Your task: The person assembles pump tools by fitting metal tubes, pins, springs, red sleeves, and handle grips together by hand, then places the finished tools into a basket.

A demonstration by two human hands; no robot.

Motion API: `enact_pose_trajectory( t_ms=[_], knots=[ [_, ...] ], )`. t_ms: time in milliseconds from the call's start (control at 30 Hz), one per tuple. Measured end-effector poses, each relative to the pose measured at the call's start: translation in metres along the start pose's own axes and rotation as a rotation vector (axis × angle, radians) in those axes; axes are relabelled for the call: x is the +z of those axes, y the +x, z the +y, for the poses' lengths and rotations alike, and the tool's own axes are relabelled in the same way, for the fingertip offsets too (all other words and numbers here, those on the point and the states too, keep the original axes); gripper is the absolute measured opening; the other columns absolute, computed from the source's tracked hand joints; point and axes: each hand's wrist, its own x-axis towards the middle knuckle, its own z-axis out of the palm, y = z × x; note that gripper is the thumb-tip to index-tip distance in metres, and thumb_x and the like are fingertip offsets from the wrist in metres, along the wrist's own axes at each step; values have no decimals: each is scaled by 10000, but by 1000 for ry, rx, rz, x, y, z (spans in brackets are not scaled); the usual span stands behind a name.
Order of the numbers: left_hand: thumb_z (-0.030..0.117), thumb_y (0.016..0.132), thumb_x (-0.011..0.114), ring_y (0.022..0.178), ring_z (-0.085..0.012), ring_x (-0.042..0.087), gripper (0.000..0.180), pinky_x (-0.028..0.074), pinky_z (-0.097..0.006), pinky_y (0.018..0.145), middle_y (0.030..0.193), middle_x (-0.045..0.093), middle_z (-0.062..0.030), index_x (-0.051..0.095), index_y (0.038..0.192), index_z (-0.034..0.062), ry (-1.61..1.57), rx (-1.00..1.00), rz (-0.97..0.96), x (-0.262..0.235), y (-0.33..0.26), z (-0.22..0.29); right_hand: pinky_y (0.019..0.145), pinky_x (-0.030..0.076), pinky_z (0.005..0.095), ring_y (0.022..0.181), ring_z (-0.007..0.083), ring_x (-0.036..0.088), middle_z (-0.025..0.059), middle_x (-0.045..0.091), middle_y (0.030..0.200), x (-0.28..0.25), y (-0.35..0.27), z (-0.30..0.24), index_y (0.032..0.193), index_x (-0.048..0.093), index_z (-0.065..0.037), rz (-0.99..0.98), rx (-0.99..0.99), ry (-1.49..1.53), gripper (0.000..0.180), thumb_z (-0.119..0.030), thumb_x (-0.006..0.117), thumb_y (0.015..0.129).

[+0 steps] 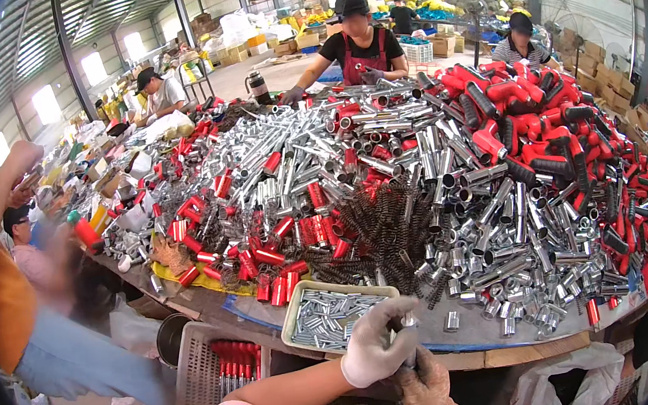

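My left hand (380, 344), in a white glove, is closed at the table's front edge, its fingers curled round a small silver metal piece (408, 322). Just below it my right hand (428, 392) is closed too, with its fingertips against the same spot. How far the piece runs down between the hands is hidden, so its kind is unclear. Beside my left hand stands a cream tray (286, 330) of short silver pins (330, 315). Dark coil springs (388, 231) lie heaped behind the tray.
Chrome tubes (500, 254) and red-and-black handles (533, 124) pile high on the table, with red sleeves (266, 256) at left. A plastic crate (193, 384) holds red-handled parts below. A white bag (569, 383) hangs lower right. Co-workers (360, 48) stand around; one person's leg (89, 361) is close left.
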Motion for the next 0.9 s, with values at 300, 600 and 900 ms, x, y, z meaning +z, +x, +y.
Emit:
enact_pose_trajectory(
  t_ms=[300, 600, 900],
  knots=[
    [-103, 877, 492, 661, -97, 619, 343, 498, -222, 570, 918, 605, -105, 525, 1216, -69, 229, 186, -52, -13, 19, 14, 594, 473, 244, 671, 89, 569, 44, 641, 849, -2, 18, -4, 1222, 514, 35, -123, 145, 284, 417, -275, 619, 962],
    [97, 768, 747, 1005, -261, 603, 310, 494, -363, 863, 1041, 643, -109, 683, 1068, 49, 478, 377, -609, -55, 91, 20, 656, 478, 256, 728, 109, 574, 63, 631, 868, -13, 36, -6, 1214, 521, 41, -99, 139, 142, 400, -283, 573, 987],
    [230, 850, 533, 1211, -346, 567, 576, 450, -407, 1019, 1357, 532, -233, 461, 1373, 0, 1699, -671, 114, -201, 329, -29, 720, 496, 344, 840, 270, 649, 104, 678, 1062, -51, 19, 40, 1394, 463, -69, -87, 184, -234, 533, -238, 654, 926]
  ],
)
